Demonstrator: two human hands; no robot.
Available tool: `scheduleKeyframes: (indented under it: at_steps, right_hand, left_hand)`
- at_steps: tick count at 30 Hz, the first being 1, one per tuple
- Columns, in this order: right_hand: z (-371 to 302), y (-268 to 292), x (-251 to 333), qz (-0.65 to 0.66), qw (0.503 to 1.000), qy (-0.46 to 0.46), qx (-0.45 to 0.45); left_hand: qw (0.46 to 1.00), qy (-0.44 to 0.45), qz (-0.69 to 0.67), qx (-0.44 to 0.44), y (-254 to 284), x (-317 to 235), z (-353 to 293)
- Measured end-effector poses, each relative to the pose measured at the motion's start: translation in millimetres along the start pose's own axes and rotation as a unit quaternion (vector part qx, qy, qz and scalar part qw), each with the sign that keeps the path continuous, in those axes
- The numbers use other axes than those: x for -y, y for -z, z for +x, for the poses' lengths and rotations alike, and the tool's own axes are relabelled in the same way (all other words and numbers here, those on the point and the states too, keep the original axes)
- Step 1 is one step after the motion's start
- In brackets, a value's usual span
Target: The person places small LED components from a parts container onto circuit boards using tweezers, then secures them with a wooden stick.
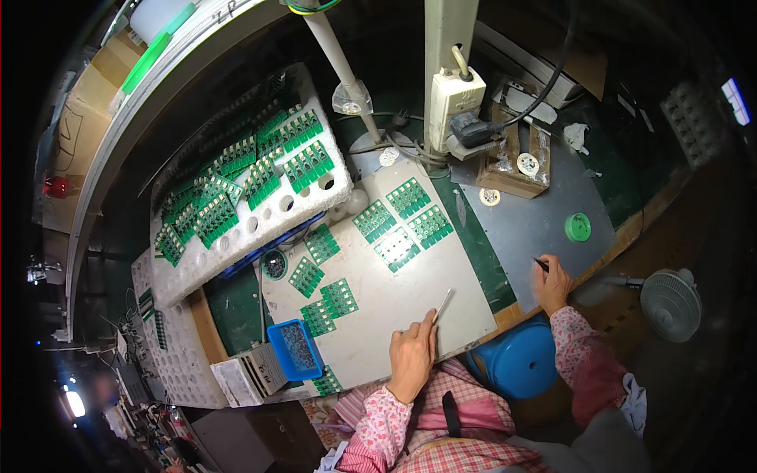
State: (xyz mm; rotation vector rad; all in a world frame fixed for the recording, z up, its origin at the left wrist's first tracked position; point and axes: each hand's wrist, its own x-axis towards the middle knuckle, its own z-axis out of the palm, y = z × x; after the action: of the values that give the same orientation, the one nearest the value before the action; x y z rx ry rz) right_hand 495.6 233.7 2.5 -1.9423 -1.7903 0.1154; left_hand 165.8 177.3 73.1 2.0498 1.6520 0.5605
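My left hand [412, 355] is over the near edge of the pale work board [378, 315], fingers closed round a slim, pale stick-like tool [445, 303] that points away from me. What kind of tool it is, I cannot make out. My right hand [553, 284] is at the right, above the grey sheet [512, 252], pinching a thin black tool [541, 265] whose tip pokes out to the left. Green circuit board panels lie on the pale board: a group at the far side [410, 197], others toward the left [339, 297]. Nearest the right hand is a round green container [578, 228].
A white foam block [315, 197] loaded with green circuit boards rises at the left. Near it are a blue tray [296, 351] of small parts and a round dark dish [274, 264]. Beyond stand a post [449, 39], a power socket [457, 98] and a cardboard box [516, 169]. A blue stool [516, 359] is below.
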Motion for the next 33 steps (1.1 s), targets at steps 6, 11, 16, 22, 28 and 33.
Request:
scheduleKeyframes:
  at_steps: [6, 11, 16, 22, 28, 33]
  right_hand:
    - [4.3, -3.5, 12.3, 0.05, 0.999, 0.007, 0.016]
    - [2.3, -7.3, -7.9, 0.046, 0.998, -0.031, 0.007]
    - [-1.1, -4.9, -6.8, 0.027, 0.998, -0.042, 0.031]
    - [-6.0, -3.8, -45.4, 0.038, 0.994, 0.091, 0.053]
    - [-6.8, 5.0, -39.5, 0.138, 0.984, 0.039, 0.106]
    - [-0.1, 8.2, -50.4, 0.167, 0.98, 0.061, 0.089]
  left_hand:
    - [0.995, 0.066, 0.059, -0.038, -14.2, 15.9, 21.0]
    - [0.991, 0.097, 0.027, -0.093, -22.4, 8.8, 29.0]
    - [0.98, 0.133, -0.01, -0.145, -39.9, 10.4, 6.8]
    - [0.951, 0.187, -0.025, -0.245, -46.7, 4.3, -26.2]
    - [0.746, 0.334, 0.188, -0.545, -75.0, 32.9, -105.3]
    - [0.679, 0.466, 0.118, -0.555, -53.9, 70.4, -123.1]
